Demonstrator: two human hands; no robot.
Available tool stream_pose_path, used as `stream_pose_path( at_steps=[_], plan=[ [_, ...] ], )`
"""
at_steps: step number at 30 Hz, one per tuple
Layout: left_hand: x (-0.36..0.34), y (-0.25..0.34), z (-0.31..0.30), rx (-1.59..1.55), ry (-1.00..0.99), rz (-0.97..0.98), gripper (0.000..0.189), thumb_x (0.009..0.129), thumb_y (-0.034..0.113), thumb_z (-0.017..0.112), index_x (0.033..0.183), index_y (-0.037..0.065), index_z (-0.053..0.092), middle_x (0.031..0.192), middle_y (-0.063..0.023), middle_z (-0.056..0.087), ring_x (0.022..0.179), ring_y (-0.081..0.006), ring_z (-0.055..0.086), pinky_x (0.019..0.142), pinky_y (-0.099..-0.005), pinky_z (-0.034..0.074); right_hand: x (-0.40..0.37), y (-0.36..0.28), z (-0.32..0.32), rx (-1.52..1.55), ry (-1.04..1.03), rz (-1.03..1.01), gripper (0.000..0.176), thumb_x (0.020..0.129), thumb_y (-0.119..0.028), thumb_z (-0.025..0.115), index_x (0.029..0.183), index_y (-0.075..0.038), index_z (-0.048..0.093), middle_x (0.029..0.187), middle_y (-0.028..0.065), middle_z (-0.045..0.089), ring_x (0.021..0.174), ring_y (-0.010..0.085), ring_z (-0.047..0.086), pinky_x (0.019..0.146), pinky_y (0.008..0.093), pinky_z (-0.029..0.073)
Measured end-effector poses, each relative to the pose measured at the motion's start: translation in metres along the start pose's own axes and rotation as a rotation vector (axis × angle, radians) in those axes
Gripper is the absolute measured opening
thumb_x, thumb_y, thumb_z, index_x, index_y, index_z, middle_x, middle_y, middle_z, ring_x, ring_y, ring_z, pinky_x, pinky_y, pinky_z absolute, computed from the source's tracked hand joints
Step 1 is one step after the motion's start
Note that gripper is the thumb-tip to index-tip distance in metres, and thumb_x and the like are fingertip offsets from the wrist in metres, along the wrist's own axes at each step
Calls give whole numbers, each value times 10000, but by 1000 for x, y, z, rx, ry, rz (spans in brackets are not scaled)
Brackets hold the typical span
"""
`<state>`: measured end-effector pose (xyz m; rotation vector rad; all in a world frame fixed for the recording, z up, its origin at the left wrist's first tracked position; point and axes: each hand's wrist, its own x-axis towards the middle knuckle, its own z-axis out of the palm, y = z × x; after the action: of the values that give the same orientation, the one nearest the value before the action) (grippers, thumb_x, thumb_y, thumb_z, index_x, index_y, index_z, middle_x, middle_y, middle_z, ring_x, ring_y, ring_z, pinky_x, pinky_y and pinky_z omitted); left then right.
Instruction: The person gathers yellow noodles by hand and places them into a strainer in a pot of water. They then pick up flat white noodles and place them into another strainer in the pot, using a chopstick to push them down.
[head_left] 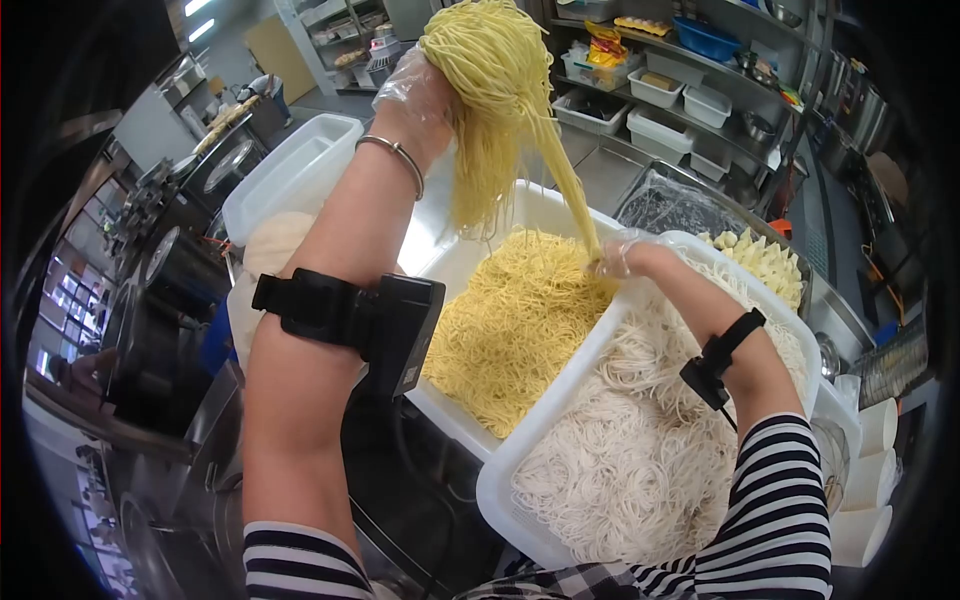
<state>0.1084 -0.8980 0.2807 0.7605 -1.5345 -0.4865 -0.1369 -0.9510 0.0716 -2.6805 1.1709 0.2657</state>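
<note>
My left hand (422, 98), in a clear plastic glove, is raised high and closed on a big bundle of yellow noodles (492, 70). Long strands hang from it. One twisted strand bunch runs down to my right hand (625, 254), also gloved, whose fingers are closed around its lower end. Below lies a white tub (456, 434) filled with loose yellow noodles (520, 330). My right hand is over that tub's right edge. Beside it, a second white tub (497, 497) holds pale white noodles (640, 450).
Pale pieces (757, 262) fill a container behind the white noodles, near plastic wrap (680, 205). A lidded white box (290, 175) stands at the left. Stacked white cups (862, 525) are at the right. Shelves with tubs and a blue basin (706, 38) stand behind. Another person (268, 88) is far left.
</note>
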Motion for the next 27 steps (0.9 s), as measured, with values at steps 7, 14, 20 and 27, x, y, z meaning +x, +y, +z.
stream_pose_path(
  at_steps=[7,14,20,27],
  plan=[
    [19,58,8,-499,-159,-58,367,805,229,460,1139,80,422,1114,-65,476,1031,-205,444,865,-320,367,-11,0,9,-209,-184,52,303,727,-342,506,966,-172,580,889,115,592,789,267,572,640,357,456],
    [19,0,17,-179,28,238,342,833,273,400,1087,48,443,1098,-97,482,1012,-239,459,873,-383,370,14,-47,-89,1242,554,-365,470,742,-363,524,1086,-46,480,1014,124,544,873,201,540,745,330,445],
    [-9,-14,0,-831,334,-189,385,839,312,340,1134,80,425,1245,-78,368,1150,-227,328,973,-358,238,6,-95,-50,1909,133,-530,561,797,-449,446,1103,22,434,981,153,528,896,228,516,788,363,440],
    [-99,-56,-4,249,175,-470,318,804,154,398,1101,54,449,1135,-98,474,1077,-222,421,920,-347,319,20,-106,-115,1975,-118,-490,730,811,-531,343,1183,96,298,1112,193,438,1050,243,429,955,317,279]
  ],
)
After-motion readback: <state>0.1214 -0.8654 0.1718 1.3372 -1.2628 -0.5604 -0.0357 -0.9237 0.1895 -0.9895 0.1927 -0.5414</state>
